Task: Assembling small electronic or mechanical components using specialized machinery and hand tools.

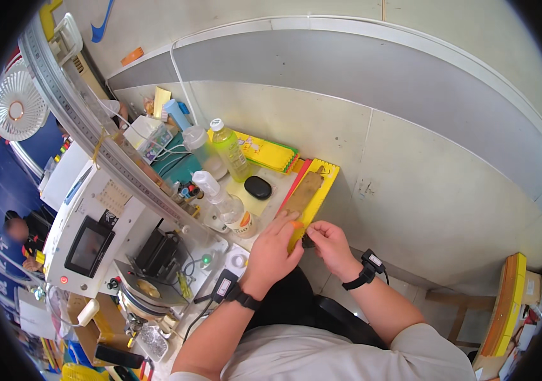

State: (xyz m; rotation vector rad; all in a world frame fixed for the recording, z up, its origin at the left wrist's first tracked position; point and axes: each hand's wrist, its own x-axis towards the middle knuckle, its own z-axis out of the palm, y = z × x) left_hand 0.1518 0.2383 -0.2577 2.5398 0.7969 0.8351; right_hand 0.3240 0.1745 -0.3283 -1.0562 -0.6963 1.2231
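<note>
A long yellow stack (323, 193) of flat pieces stands at the table's right edge, with a flat brown piece (309, 189) lying on top. My left hand (272, 249) rests on the near end of this stack, fingers stretched out and thumb apart. Something small and orange (297, 225) shows at its fingertips; whether it is worn or loose I cannot tell. Just right of the stack's near corner, my right hand (329, 244) is closed in a pinch. A small dark bit shows by its fingertips, but what they hold is hidden.
A spray bottle (242, 221), a black oval case (257, 187) and a yellow-green bottle (231, 155) stand left of the stack. Behind lies another yellow stack (261, 153). A white machine with a screen (88, 244) fills the left; more yellow pieces (506, 305) stand far right.
</note>
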